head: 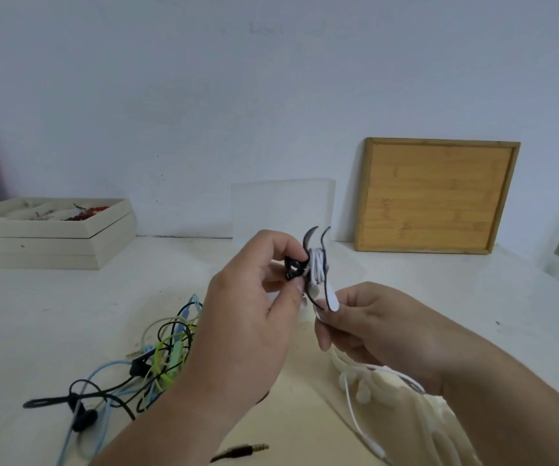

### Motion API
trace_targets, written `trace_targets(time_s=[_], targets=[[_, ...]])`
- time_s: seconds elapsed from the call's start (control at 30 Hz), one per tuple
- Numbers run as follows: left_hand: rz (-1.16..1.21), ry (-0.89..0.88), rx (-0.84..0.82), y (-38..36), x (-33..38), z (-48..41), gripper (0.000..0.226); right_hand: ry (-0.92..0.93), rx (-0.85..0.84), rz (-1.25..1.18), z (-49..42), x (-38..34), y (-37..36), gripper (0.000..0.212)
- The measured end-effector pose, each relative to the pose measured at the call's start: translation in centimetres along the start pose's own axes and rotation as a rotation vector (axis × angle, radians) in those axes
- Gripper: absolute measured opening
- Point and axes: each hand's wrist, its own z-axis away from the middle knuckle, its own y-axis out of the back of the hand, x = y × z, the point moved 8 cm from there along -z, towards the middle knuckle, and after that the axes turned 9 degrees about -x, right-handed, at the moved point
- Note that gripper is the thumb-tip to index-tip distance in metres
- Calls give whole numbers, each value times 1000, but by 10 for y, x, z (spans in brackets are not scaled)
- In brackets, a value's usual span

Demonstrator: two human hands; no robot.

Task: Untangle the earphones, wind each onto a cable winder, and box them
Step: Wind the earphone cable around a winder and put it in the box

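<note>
Fingers [281, 240] of left hand [248, 314] pinch one black cable winder [294, 270] wound with white earphone cable [318, 266]; right hand [372, 321] fingers pinch the pale tab [331, 299] at its lower end, all held above the worktop [36, 314]. One tangle [160, 358] of blue, green and black earphones lies left, one black jack plug [254, 448] at near edge, a pile of white winders [406, 398] right. One beige compartment tray [49, 243] holds red bits; one wooden tray [436, 196] and one clear box [281, 210] stand at the wall
</note>
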Motion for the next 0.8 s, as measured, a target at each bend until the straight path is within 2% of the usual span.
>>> trace_targets(time_s=[0.27, 0.4, 0.47, 0.6, 0.8], targets=[[26, 84, 64, 9, -10, -2, 32, 67, -23, -12, 9, -13, 3, 44], [5, 68, 105, 9, -9, 0, 31, 106, -139, -28, 9, -17, -9, 39], [-59, 66, 128, 10, -9, 0, 32, 124, -173, -11, 9, -19, -16, 33], [-334, 8, 131, 9, 1, 1, 30, 183, -103, -14, 13, -29, -8, 30], [-586, -85, -96, -15, 8, 1, 27, 266, -93, -20, 19, -39, -7, 27]])
